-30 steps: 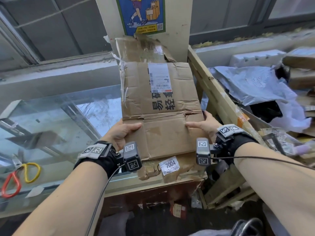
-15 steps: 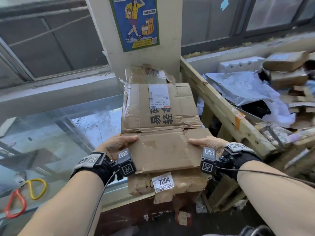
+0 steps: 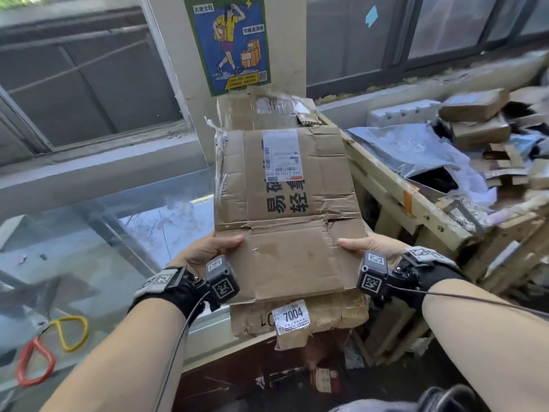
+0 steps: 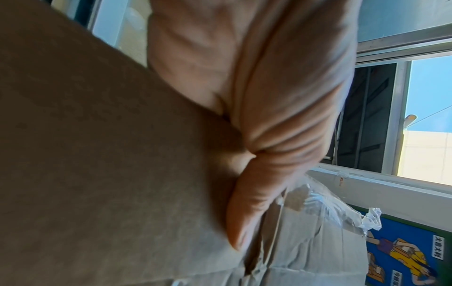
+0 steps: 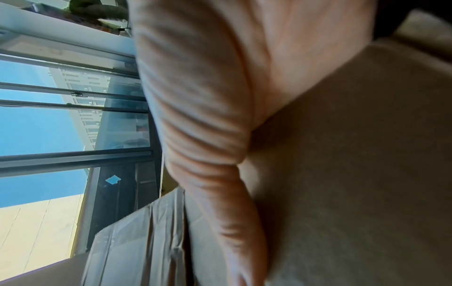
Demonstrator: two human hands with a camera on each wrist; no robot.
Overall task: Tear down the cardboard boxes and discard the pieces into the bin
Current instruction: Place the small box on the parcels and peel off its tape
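A flattened brown cardboard box [image 3: 285,203], with a white shipping label and black characters, is held out flat in front of me. My left hand [image 3: 208,251] grips its left edge, thumb on top, fingers hidden beneath. On the right edge my right hand [image 3: 368,246] grips the same way. A torn flap with a "7004" sticker [image 3: 292,318] hangs at the near end. The left wrist view shows my thumb pressed on the cardboard [image 4: 110,174]; the right wrist view shows the same on the cardboard [image 5: 354,174]. The wooden-framed bin [image 3: 416,203] stands to the right.
The bin holds grey plastic bags [image 3: 410,150] and cardboard scraps [image 3: 475,117]. A glass surface [image 3: 89,248] lies to the left, with red and yellow loops [image 3: 50,346] on it. A pillar with a blue poster [image 3: 228,40] stands behind the box, windows on both sides.
The box has come down from leaning upright near the pillar to a flatter hold nearer me. Both hands keep the same grip on its edges.
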